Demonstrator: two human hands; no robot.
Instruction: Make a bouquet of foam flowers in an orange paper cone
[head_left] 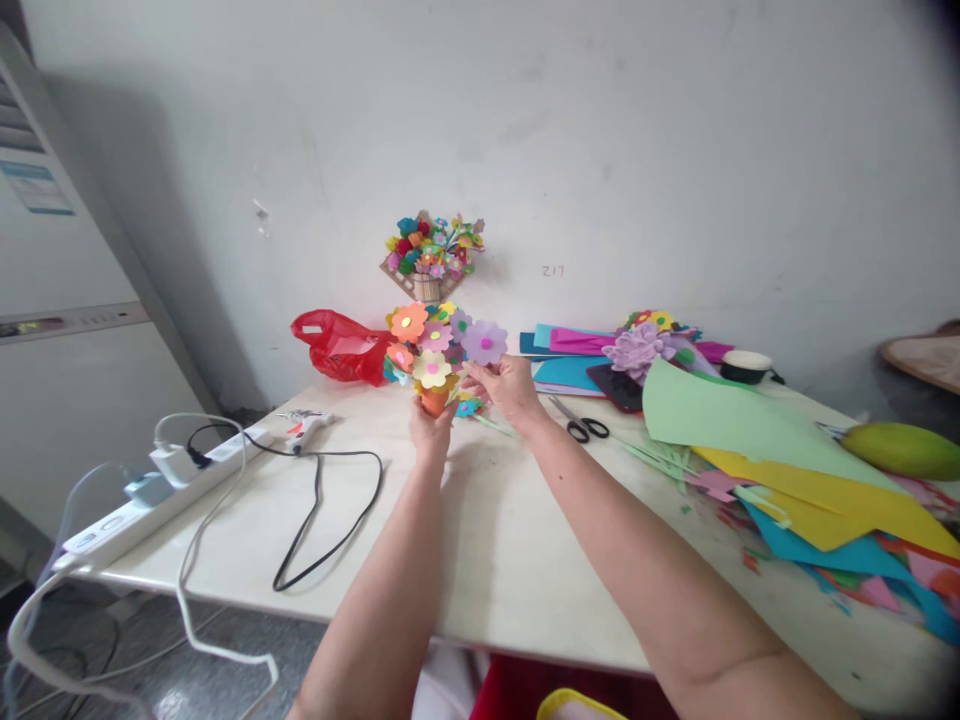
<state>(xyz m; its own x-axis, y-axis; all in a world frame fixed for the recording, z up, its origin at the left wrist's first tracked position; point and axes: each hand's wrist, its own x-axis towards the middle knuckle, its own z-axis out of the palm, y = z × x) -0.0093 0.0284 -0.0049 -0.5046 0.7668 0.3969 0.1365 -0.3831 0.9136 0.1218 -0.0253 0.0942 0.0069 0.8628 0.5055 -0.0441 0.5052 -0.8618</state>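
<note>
Gripping the orange pot (434, 402) of the paper bouquet (435, 350) in my left hand (430, 428), I'd steady it while my right hand (510, 388) pinches the purple flower (484, 342) beside it.

head view: sitting at the person's head, looking forward and slightly down | facing: the far wall (600, 120), across the worktop (495, 540) | nearness: forearms entering from the near edge, hands reaching mid-distance | framing: worktop spanning left to right, corners blurring | shared: single view, overlapping with no other
</note>
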